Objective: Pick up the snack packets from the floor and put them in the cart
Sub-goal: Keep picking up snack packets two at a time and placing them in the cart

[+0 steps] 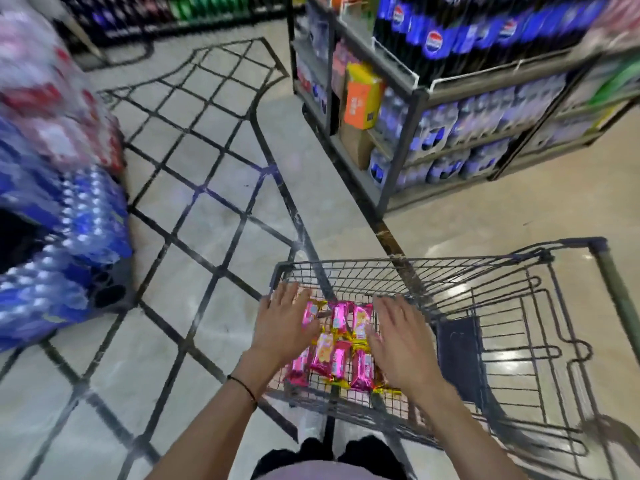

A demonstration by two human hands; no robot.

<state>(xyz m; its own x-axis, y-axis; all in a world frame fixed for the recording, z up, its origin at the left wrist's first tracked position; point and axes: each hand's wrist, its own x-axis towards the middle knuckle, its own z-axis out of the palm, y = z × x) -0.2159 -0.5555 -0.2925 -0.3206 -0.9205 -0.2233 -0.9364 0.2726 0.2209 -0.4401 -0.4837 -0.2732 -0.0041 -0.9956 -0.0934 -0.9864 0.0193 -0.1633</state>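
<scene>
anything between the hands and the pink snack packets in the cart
Nothing visible does. The left hand and right hand are spread open right over the snack packets, which lie on the wire bottom of the cart, with no other item in between.
</scene>
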